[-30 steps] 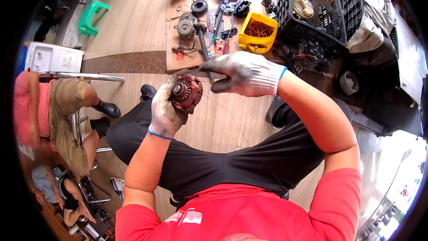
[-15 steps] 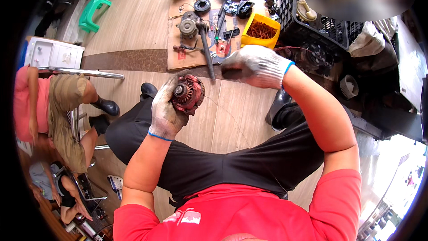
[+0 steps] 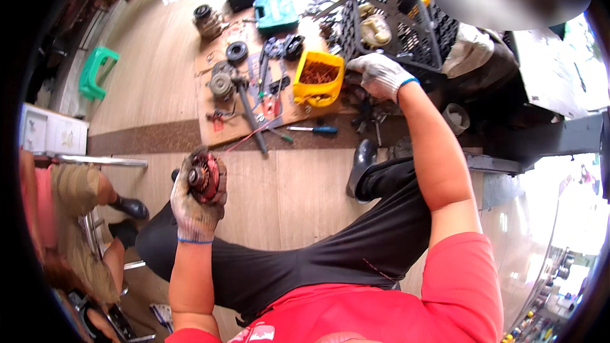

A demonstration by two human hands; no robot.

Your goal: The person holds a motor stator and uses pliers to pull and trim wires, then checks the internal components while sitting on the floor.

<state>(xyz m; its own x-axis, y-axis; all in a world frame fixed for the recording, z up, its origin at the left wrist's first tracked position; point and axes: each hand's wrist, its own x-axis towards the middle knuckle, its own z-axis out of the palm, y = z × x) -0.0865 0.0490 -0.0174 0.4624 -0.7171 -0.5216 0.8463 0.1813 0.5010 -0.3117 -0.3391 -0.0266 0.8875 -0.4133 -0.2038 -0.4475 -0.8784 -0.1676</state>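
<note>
My gloved left hand (image 3: 194, 213) is closed around an alternator rotor (image 3: 206, 178) with reddish windings, its shaft end facing up, over my left knee. A thin reddish copper wire (image 3: 254, 132) rises from the rotor toward my gloved right hand (image 3: 380, 76), in line with its bent fingertips; its far stretch is too fine to follow. That hand hovers just right of a yellow container (image 3: 300, 96) holding a tangle of copper wire scraps (image 3: 319, 73). Its fingers are pressed together, pointing left.
Cardboard (image 3: 210, 128) bears an alternator body (image 3: 222, 87), a hammer (image 3: 253, 121) and a black ring (image 3: 237, 52). A blue-handled screwdriver (image 3: 324, 129) lies along its near edge. A black crate (image 3: 406, 51) stands at right. Someone in khaki shorts (image 3: 82, 194) sits at left.
The view has shifted, so the bench items appear farther left and lower. My right hand has moved away from the rotor, rightward past the yellow container. The left hand keeps the rotor.
</note>
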